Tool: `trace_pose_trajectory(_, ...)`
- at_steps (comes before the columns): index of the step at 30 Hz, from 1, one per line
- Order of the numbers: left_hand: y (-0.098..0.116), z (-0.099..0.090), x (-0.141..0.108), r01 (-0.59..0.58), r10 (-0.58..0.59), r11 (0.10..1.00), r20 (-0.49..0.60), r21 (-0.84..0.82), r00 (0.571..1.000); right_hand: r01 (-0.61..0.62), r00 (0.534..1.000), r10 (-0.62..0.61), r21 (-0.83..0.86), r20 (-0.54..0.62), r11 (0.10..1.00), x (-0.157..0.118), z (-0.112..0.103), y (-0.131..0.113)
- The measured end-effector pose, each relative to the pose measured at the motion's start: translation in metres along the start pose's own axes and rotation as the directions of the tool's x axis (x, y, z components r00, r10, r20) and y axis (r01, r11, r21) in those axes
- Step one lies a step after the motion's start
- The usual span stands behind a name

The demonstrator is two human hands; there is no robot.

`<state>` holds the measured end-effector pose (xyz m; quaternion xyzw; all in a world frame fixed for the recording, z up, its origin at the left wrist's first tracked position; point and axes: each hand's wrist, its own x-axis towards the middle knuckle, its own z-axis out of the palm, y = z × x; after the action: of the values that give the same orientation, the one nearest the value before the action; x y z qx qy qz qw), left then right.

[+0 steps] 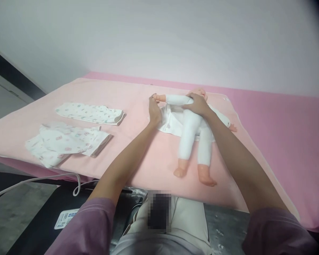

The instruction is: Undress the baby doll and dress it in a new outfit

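A baby doll [192,131] with a white cloth body lies on its back, head away from me, feet towards me. Under it is a white garment [172,124], spread out beneath its torso. My left hand [155,110] is closed round the doll's small hand at the end of its outstretched arm. My right hand [198,104] rests over the doll's chest and shoulder, its fingers wrapped at the upper arm. The doll's other arm [219,115] lies out to the right. Part of the doll's head is hidden behind my right hand.
A folded printed garment [90,113] lies to the left, with a second printed garment [71,140] nearer me. Both lie on a pale pink sheet [138,159] over a darker pink surface [287,141]. A white cable [42,178] loops past the front edge. A wall [159,42] stands behind.
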<state>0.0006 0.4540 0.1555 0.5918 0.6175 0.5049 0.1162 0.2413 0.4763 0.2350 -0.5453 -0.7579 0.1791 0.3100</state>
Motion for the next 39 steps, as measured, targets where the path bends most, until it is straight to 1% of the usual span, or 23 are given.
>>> trace_pose_trajectory(2,-0.001,-0.005,0.0,0.092,-0.102,0.994,-0.157,-0.066,0.982,0.032,0.999,-0.032,-0.018,0.008,0.999,-0.001,0.003,-0.003)
trace_pose_trajectory(3,0.0,-0.008,0.0,0.118,-0.136,0.989,-0.225,-0.089,0.965,0.059,0.998,-0.059,-0.021,-0.03,0.998,-0.005,0.002,-0.001)
trace_pose_trajectory(4,0.003,-0.012,-0.001,0.112,-0.129,0.991,-0.27,-0.08,0.954,0.083,0.993,-0.085,-0.028,-0.085,0.996,-0.011,-0.001,0.005)
trace_pose_trajectory(6,0.015,-0.018,-0.003,0.008,-0.018,0.999,-0.295,-0.037,0.955,0.091,0.975,-0.105,-0.076,-0.197,0.993,-0.03,-0.009,0.023)
trace_pose_trajectory(7,0.024,-0.02,-0.004,-0.084,0.076,0.996,-0.256,-0.02,0.964,0.078,0.967,-0.103,-0.115,-0.232,0.99,-0.042,-0.015,0.035)
trace_pose_trajectory(8,0.036,-0.02,-0.005,-0.188,0.182,0.982,-0.181,-0.011,0.966,0.06,0.963,-0.099,-0.16,-0.25,0.985,-0.055,-0.02,0.048)
trace_pose_trajectory(9,0.05,-0.018,-0.005,-0.292,0.291,0.956,-0.071,-0.013,0.954,0.048,0.962,-0.101,-0.206,-0.254,0.977,-0.068,-0.025,0.061)
trace_pose_trajectory(10,0.066,-0.013,-0.005,-0.389,0.389,0.921,0.065,-0.022,0.919,0.041,0.962,-0.106,-0.253,-0.253,0.967,-0.079,-0.028,0.072)
trace_pose_trajectory(11,0.083,-0.006,-0.005,-0.469,0.464,0.883,0.205,-0.03,0.862,0.033,0.962,-0.111,-0.295,-0.251,0.955,-0.089,-0.03,0.081)
trace_pose_trajectory(12,0.1,0.004,-0.005,-0.531,0.509,0.847,0.339,-0.03,0.791,0.024,0.962,-0.113,-0.333,-0.25,0.943,-0.097,-0.031,0.087)
trace_pose_trajectory(13,0.117,0.017,-0.005,-0.575,0.518,0.818,0.457,-0.017,0.723,0.01,0.961,-0.11,-0.365,-0.254,0.931,-0.102,-0.03,0.091)
trace_pose_trajectory(14,0.133,0.031,-0.005,-0.602,0.496,0.799,0.556,0.009,0.667,-0.006,0.96,-0.104,-0.389,-0.26,0.921,-0.106,-0.028,0.094)
trace_pose_trajectory(15,0.147,0.046,-0.006,-0.617,0.453,0.785,0.634,0.049,0.627,-0.021,0.959,-0.097,-0.408,-0.266,0.913,-0.108,-0.026,0.094)
trace_pose_trajectory(16,0.159,0.061,-0.007,-0.623,0.398,0.776,0.686,0.102,0.609,-0.036,0.958,-0.089,-0.424,-0.272,0.905,-0.108,-0.023,0.094)
trace_pose_trajectory(18,0.176,0.088,-0.009,-0.621,0.299,0.755,0.733,0.21,0.611,-0.057,0.96,-0.075,-0.453,-0.269,0.89,-0.107,-0.019,0.092)
trace_pose_trajectory(20,0.183,0.108,-0.011,-0.605,0.246,0.745,0.727,0.282,0.641,-0.07,0.963,-0.064,-0.477,-0.261,0.876,-0.107,-0.018,0.09)
trace_pose_trajectory(22,0.185,0.12,-0.012,-0.588,0.233,0.744,0.7,0.319,0.675,-0.083,0.966,-0.052,-0.496,-0.253,0.864,-0.108,-0.019,0.09)
trace_pose_trajectory(24,0.183,0.126,-0.012,-0.586,0.235,0.73,0.676,0.352,0.699,-0.101,0.967,-0.037,-0.513,-0.252,0.852,-0.11,-0.02,0.09)
trace_pose_trajectory(25,0.182,0.127,-0.012,-0.593,0.232,0.714,0.673,0.372,0.702,-0.112,0.966,-0.032,-0.521,-0.258,0.846,-0.112,-0.021,0.09)
trace_pose_trajectory(28,0.177,0.123,-0.012,-0.622,0.22,0.664,0.688,0.414,0.692,-0.141,0.955,-0.026,-0.528,-0.295,0.838,-0.115,-0.02,0.092)
trace_pose_trajectory(30,0.172,0.116,-0.012,-0.622,0.234,0.665,0.676,0.413,0.699,-0.162,0.946,-0.018,-0.522,-0.324,0.837,-0.116,-0.02,0.093)
trace_pose_trajectory(34,0.16,0.096,-0.013,-0.561,0.296,0.749,0.579,0.353,0.76,-0.191,0.936,-0.011,-0.533,-0.352,0.824,-0.12,-0.023,0.098)
trace_pose_trajectory(39,0.142,0.074,-0.006,-0.435,0.279,0.861,0.468,0.266,0.838,-0.231,0.942,0.059,-0.511,-0.329,0.828,-0.125,-0.035,0.107)
